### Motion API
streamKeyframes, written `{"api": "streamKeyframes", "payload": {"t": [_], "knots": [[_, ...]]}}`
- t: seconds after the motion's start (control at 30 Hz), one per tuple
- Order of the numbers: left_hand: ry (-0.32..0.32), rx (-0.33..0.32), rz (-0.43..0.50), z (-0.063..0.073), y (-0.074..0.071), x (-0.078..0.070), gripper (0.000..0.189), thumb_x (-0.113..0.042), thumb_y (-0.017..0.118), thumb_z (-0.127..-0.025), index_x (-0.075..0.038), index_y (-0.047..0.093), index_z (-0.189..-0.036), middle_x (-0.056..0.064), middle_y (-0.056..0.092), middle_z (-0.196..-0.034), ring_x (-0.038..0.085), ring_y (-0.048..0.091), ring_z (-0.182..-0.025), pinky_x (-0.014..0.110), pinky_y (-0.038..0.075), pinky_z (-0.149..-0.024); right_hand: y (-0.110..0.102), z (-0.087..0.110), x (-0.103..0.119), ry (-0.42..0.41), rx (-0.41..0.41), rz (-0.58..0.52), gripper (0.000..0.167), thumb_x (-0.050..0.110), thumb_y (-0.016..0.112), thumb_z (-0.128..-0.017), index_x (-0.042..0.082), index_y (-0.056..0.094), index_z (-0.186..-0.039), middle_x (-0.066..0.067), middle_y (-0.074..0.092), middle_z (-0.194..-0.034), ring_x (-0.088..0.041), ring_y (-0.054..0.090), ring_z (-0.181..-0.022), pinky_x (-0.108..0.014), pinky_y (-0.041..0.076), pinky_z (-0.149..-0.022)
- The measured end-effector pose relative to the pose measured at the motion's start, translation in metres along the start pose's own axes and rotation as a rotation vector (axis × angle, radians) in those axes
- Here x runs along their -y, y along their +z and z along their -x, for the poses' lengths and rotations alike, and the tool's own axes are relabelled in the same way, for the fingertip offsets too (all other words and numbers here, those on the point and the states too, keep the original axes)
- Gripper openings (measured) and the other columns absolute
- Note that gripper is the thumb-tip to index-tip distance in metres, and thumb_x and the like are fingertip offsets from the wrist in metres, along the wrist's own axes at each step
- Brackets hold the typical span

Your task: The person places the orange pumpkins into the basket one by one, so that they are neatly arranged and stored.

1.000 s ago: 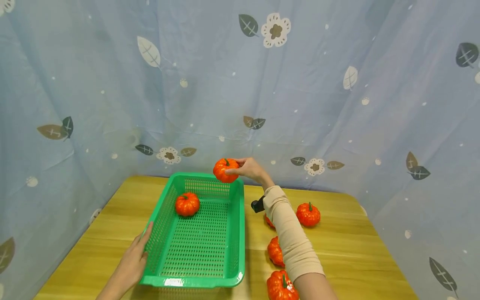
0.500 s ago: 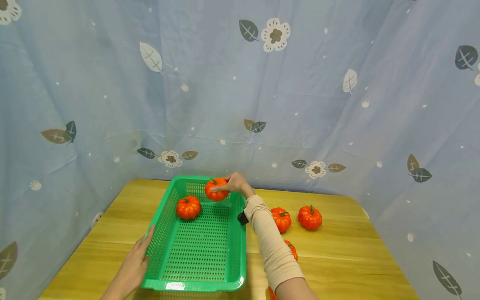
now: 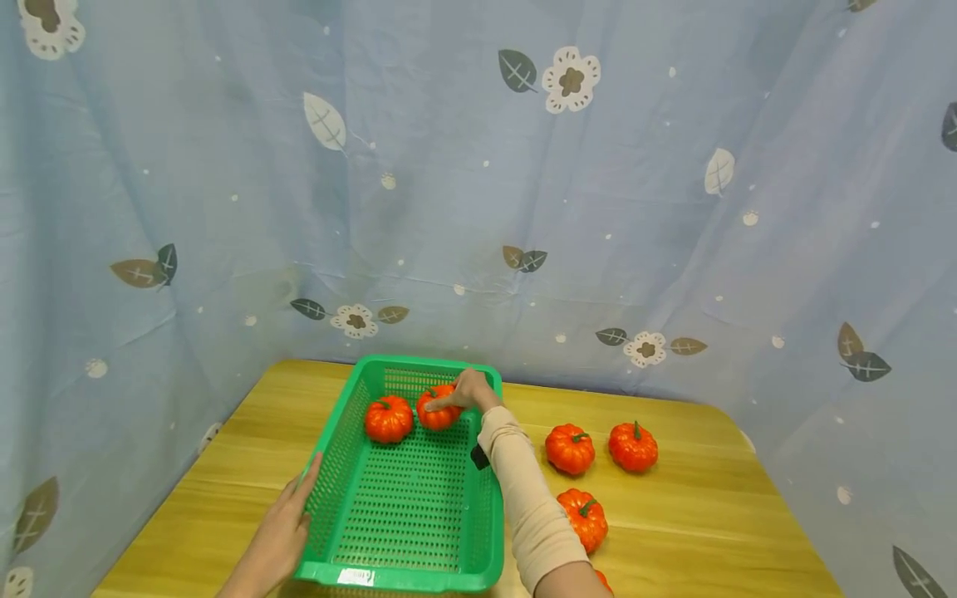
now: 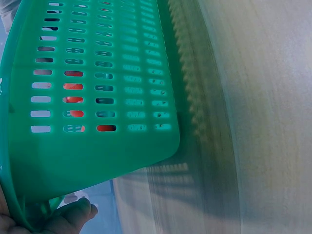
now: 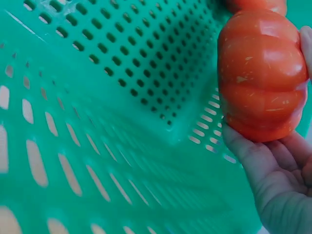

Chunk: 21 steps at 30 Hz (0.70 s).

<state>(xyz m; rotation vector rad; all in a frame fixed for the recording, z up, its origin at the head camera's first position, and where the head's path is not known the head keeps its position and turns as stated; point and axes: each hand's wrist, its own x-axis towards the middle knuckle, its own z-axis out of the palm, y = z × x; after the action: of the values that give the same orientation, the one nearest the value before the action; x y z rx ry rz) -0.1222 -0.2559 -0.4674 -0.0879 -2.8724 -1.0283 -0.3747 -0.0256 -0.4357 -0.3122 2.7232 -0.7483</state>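
An orange pumpkin [image 3: 437, 407] is in the grip of my right hand [image 3: 473, 390], thumb and fingers about its sides, inside the far end of a green plastic basket [image 3: 404, 579]. Next to it, on the left, a second pumpkin [image 3: 389, 419] sits in the basket. The right wrist view shows the held pumpkin [image 5: 263, 73] close up, with the fingers [image 5: 263, 165] around it. My left hand [image 3: 280, 531] holds the basket's left rim near the front corner. In the left wrist view its fingers [image 4: 73, 214] curl at the rim, partly out of frame.
Right of the basket, several pumpkins lie on the wooden table [image 3: 695, 498]: one pumpkin [image 3: 571, 449] near the basket, another pumpkin [image 3: 633, 447] beside it, a nearer pumpkin [image 3: 583, 519], and one mostly hidden by my right forearm. A patterned curtain [image 3: 449, 208] surrounds the table.
My right hand has carried its pumpkin from above the basket's far right rim down and left into the basket, beside the other pumpkin. The left hand has stayed on the rim.
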Motion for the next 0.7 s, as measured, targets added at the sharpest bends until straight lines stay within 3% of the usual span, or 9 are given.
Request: {"api": "streamKeyframes", "payload": {"t": [0.07, 0.2, 0.33, 0.37, 0.43, 0.5, 0.6, 0.7], "knots": [[-0.028, 0.032, 0.011, 0.000, 0.000, -0.001, 0.080, 0.016, 0.042, -0.087, -0.004, 0.003, -0.153, 0.045, 0.022, -0.141, 0.063, 0.033, -0.122, 0.069, 0.038, -0.093, 0.004, 0.001, -0.002, 0.021, 0.003, 0.004, 0.053, 0.049, 0.083, -0.068, 0.000, 0.062, -0.074, 0.004, 0.023, -0.045, -0.008, 0.012, -0.044, -0.022, 0.022, -0.043], [-0.053, 0.061, 0.027, 0.000, -0.001, -0.003, 0.080, 0.015, 0.041, -0.088, -0.005, 0.001, -0.154, 0.043, 0.020, -0.143, 0.061, 0.031, -0.125, 0.068, 0.038, -0.094, 0.010, 0.004, -0.003, 0.035, -0.015, -0.006, 0.058, 0.047, 0.084, -0.067, -0.003, 0.068, -0.092, -0.001, 0.039, -0.055, -0.010, 0.020, -0.049, -0.023, 0.029, -0.047], [-0.037, 0.041, 0.026, 0.001, 0.000, -0.003, 0.079, 0.016, 0.042, -0.087, -0.004, 0.003, -0.154, 0.043, 0.022, -0.143, 0.061, 0.032, -0.124, 0.069, 0.039, -0.093, 0.015, 0.006, -0.005, 0.035, 0.002, -0.041, 0.069, 0.047, 0.083, -0.070, -0.005, 0.066, -0.113, -0.017, 0.062, -0.090, -0.011, 0.024, -0.056, -0.025, 0.032, -0.052], [-0.030, 0.032, 0.023, 0.001, 0.000, -0.004, 0.079, 0.016, 0.042, -0.087, -0.003, 0.004, -0.153, 0.043, 0.023, -0.142, 0.062, 0.033, -0.123, 0.069, 0.039, -0.093, 0.016, 0.005, -0.006, 0.031, 0.002, -0.052, 0.075, 0.047, 0.082, -0.070, -0.003, 0.063, -0.122, -0.021, 0.063, -0.103, -0.011, 0.025, -0.055, -0.025, 0.033, -0.052], [-0.031, 0.029, 0.020, 0.001, -0.001, -0.004, 0.080, 0.015, 0.043, -0.087, -0.004, 0.003, -0.154, 0.043, 0.023, -0.142, 0.062, 0.033, -0.123, 0.069, 0.039, -0.092, 0.018, 0.004, -0.008, 0.030, 0.010, -0.079, 0.076, 0.047, 0.082, -0.071, -0.002, 0.061, -0.125, -0.023, 0.061, -0.114, -0.010, 0.021, -0.053, -0.025, 0.031, -0.050], [-0.033, 0.027, 0.023, 0.001, -0.001, -0.004, 0.081, 0.015, 0.043, -0.087, -0.005, 0.002, -0.154, 0.043, 0.023, -0.142, 0.062, 0.033, -0.123, 0.069, 0.038, -0.093, 0.018, 0.004, -0.010, 0.033, 0.012, -0.101, 0.074, 0.044, 0.083, -0.071, -0.002, 0.062, -0.124, -0.020, 0.064, -0.112, -0.008, 0.022, -0.050, -0.024, 0.033, -0.050], [-0.050, 0.048, 0.032, 0.000, -0.002, -0.004, 0.082, 0.014, 0.042, -0.087, -0.008, -0.001, -0.154, 0.042, 0.020, -0.144, 0.062, 0.031, -0.125, 0.069, 0.037, -0.093, 0.018, 0.005, -0.012, 0.043, 0.050, -0.060, 0.073, 0.044, 0.082, -0.072, -0.003, 0.061, -0.124, -0.010, 0.062, -0.092, -0.009, 0.025, -0.052, -0.025, 0.034, -0.052], [-0.054, 0.054, 0.035, 0.000, -0.002, -0.003, 0.081, 0.014, 0.042, -0.088, -0.007, 0.001, -0.154, 0.042, 0.020, -0.144, 0.061, 0.031, -0.125, 0.069, 0.038, -0.094, 0.016, 0.005, -0.013, 0.047, 0.085, 0.036, 0.072, 0.044, 0.081, -0.072, -0.001, 0.062, -0.124, -0.009, 0.062, -0.092, -0.013, 0.048, -0.065, -0.026, 0.047, -0.063]]}}
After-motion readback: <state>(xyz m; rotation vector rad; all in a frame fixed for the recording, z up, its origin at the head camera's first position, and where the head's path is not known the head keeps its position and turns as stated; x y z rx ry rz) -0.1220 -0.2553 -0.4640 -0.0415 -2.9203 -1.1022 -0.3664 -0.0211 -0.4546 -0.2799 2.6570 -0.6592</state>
